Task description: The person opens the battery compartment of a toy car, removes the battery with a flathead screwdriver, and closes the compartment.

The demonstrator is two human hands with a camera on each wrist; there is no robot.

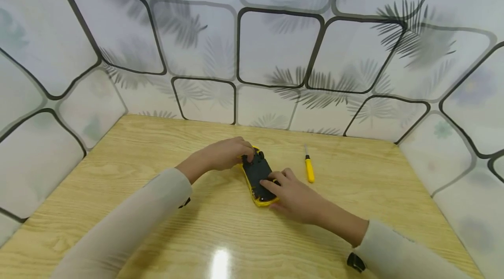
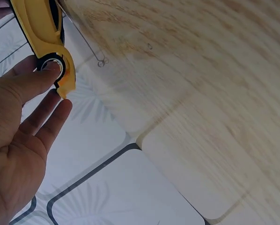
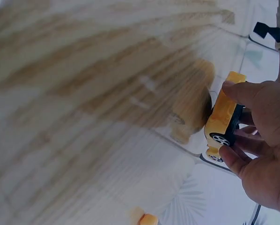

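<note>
A yellow toy car [image 1: 257, 176] lies upside down on the table, its flat black underside facing up. My left hand [image 1: 228, 155] holds the far end. In the left wrist view, the thumb presses on a wheel [image 2: 55, 65] while other fingers reach around the yellow body. On the near right side, my right hand [image 1: 297, 198] grips the car with fingers over the black underside. The right wrist view shows that thumb on the yellow side [image 3: 220, 108] and a fingertip close by a wheel [image 3: 219, 139].
A screwdriver [image 1: 309, 172] with a yellow handle lies to the right of the car, its tip pointing away. The wood-grain table [image 1: 346, 235] is bordered by patterned white panels [image 1: 279, 47] at the back and both sides.
</note>
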